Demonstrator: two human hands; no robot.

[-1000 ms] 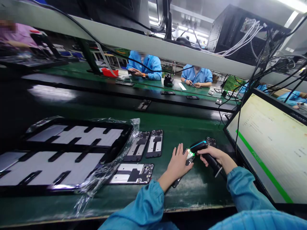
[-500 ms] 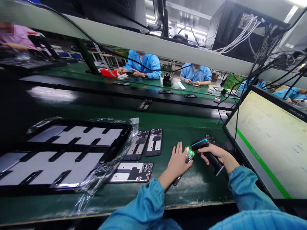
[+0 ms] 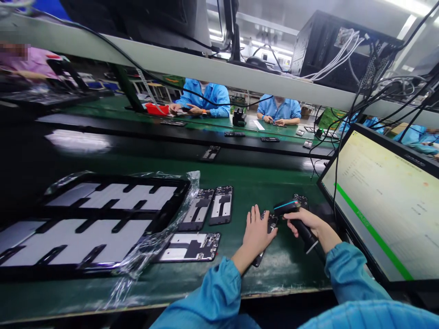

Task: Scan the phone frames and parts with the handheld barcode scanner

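My left hand (image 3: 256, 234) lies palm down with its fingers stretched out over an opened phone (image 3: 272, 224). The phone's circuit board shows past the thumb, and its lower end sticks out below the palm; the middle is hidden. In my right hand (image 3: 317, 224) is a black barcode scanner (image 3: 306, 236), gripped by its handle. The scanner's head, with a blue light strip, points left at the phone from close by. Another opened phone (image 3: 301, 199) lies behind the scanner head, partly covered.
Left of my hands lie phones (image 3: 221, 206) with bare boards, beside a black tray (image 3: 113, 211) edged in plastic film. A monitor (image 3: 387, 205) showing a green PASS bar stands right. A dark conveyor strip (image 3: 137, 128) crosses behind; co-workers sit beyond. Cables hang from the shelf (image 3: 192, 68).
The green light from the scanner on the phone has gone out. Both hands have stayed nearly in place, and the view has shifted slightly.
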